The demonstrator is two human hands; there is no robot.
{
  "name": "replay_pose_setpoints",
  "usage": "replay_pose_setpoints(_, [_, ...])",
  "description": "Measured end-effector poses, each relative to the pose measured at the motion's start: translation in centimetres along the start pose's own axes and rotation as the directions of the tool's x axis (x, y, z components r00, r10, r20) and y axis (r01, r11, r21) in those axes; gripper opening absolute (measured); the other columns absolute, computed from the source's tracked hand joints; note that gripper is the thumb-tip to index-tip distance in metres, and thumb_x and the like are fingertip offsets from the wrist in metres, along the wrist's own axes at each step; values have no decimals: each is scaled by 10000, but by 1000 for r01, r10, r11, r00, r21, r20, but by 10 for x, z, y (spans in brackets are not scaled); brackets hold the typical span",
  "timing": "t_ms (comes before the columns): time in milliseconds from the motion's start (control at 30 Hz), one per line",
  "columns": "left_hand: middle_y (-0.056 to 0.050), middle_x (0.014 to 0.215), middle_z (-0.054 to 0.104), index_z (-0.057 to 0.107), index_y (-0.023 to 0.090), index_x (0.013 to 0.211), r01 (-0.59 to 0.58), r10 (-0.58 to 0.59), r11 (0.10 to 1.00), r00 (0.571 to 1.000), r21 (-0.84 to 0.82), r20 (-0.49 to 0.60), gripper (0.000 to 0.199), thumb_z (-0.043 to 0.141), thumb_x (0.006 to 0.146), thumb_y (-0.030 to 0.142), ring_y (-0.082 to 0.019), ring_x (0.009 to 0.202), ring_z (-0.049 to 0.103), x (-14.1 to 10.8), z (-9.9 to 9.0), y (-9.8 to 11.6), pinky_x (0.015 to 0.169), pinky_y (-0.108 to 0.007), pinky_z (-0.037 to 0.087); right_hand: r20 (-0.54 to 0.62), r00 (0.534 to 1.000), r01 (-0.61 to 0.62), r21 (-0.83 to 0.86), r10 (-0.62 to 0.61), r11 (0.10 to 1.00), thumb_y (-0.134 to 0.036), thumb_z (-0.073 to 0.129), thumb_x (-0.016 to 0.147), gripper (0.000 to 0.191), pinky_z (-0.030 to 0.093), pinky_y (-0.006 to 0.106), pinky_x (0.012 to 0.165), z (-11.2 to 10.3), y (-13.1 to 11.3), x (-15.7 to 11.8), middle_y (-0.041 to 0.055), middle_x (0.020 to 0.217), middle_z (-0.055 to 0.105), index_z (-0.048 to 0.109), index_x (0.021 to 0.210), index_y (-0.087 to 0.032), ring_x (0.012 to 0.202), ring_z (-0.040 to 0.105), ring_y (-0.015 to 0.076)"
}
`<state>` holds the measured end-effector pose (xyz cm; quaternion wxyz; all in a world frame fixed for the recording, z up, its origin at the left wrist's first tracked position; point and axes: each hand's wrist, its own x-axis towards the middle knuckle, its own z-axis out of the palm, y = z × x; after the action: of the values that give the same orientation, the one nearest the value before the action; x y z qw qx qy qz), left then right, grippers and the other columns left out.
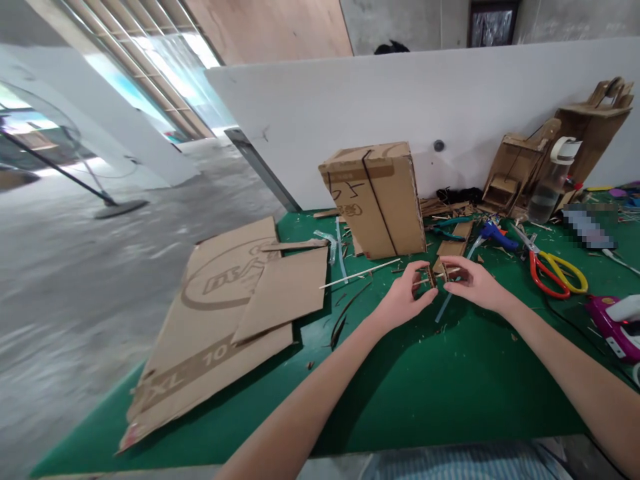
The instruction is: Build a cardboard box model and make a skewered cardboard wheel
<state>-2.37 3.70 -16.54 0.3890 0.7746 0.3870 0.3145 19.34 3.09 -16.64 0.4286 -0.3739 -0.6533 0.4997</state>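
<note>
My left hand (403, 298) pinches a small corrugated cardboard piece (431, 275) between thumb and fingers, over the green table. Facing it, my right hand (473, 283) grips a second small cardboard piece (445, 271). A thin stick shows near the pieces, but I cannot tell whether it joins them. Just behind my hands stands an upright cardboard box (377, 210) with a dark line down its front. A thin pale stick (360, 274) lies on the table left of my left hand.
Flat cardboard sheets (200, 347) cover the table's left side. To the right lie scissors (553, 272), a blue-handled tool (499, 235) and a magenta-and-white device (617, 327). A water bottle (545, 193) and cardboard constructions (515, 167) stand by the white partition (310, 113).
</note>
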Motion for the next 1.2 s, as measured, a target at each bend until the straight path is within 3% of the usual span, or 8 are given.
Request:
replay_pose_setpoints(200, [-143, 1207, 593, 279, 196, 1375, -3, 3, 997, 1000, -82, 8, 573, 554, 904, 371, -210, 1012, 644, 4, 1, -6, 827, -341, 544, -101, 993, 69, 9, -68, 998, -364, 733, 773, 555, 513, 451, 983, -2, -2, 2, 102, 1232, 615, 540, 1282, -259, 1096, 629, 225])
replay_pose_setpoints(433, [-50, 846, 612, 608, 179, 877, -86, 133, 946, 982, 312, -133, 163, 476, 921, 262, -167, 793, 588, 9, -2, -5, 720, -291, 479, -108, 987, 114, -19, -116, 993, -394, 740, 768, 596, 501, 445, 997, -4, 3, 5, 105, 1295, 614, 510, 1307, -284, 1145, 620, 235])
replay_pose_setpoints(567, [-45, 847, 665, 666, 186, 860, -25, 82, 966, 974, 258, -211, 159, 538, 881, 277, -165, 759, 604, 11, -3, -5, 647, -266, 463, -221, 944, 177, -290, -246, 941, -399, 508, 927, 518, 462, 443, 1039, -28, -5, 7, 125, 1399, 541, 394, 1413, -264, 1261, 543, 233])
replay_pose_setpoints(633, [-43, 852, 697, 675, 185, 849, 38, 13, 982, 963, 185, -268, 173, 569, 862, 320, -171, 752, 624, 12, -4, -7, 673, -279, 486, -341, 884, 33, -636, -319, 771, -308, 414, 951, 456, 422, 463, 1062, -51, -8, 10, 154, 1362, 557, 430, 1392, -195, 1253, 529, 257])
replay_pose_setpoints(700, [-43, 839, 713, 676, 181, 835, 88, -52, 990, 953, 108, -298, 195, 600, 838, 361, -179, 748, 642, 12, -5, -8, 706, -297, 511, -372, 885, -235, -876, -280, 420, -222, 451, 890, 458, 395, 514, 1044, -75, -6, 12, 220, 1313, 564, 491, 1329, -101, 1248, 495, 340])
replay_pose_setpoints(833, [-46, 788, 721, 663, 173, 808, 125, -114, 992, 950, 20, -291, 217, 621, 815, 386, -198, 744, 667, 12, -4, -8, 733, -322, 531, -454, 888, -453, -891, -74, 30, -209, 532, 811, 392, 447, 489, 887, -101, 9, 19, 264, 1093, 632, 558, 1159, -29, 1077, 557, 390])
replay_pose_setpoints(1067, [-47, 792, 728, 651, 174, 833, 108, -112, 994, 959, -30, -259, 181, 611, 822, 351, -200, 717, 693, 10, -1, -2, 699, -320, 549, -440, 889, -437, -898, -127, 49, -170, 448, 840, 415, 399, 494, 912, -106, 27, 36, 288, 1113, 604, 491, 1223, -15, 1062, 547, 368])
replay_pose_setpoints(1200, [-48, 784, 723, 641, 169, 848, 108, -118, 993, 958, -51, -261, 179, 593, 835, 341, -199, 712, 697, 10, -2, -2, 695, -315, 545, -576, 785, -441, -777, -227, 449, -252, 498, 838, 509, 446, 459, 866, -113, 25, 37, 217, 1097, 622, 449, 1312, -73, 1006, 584, 334])
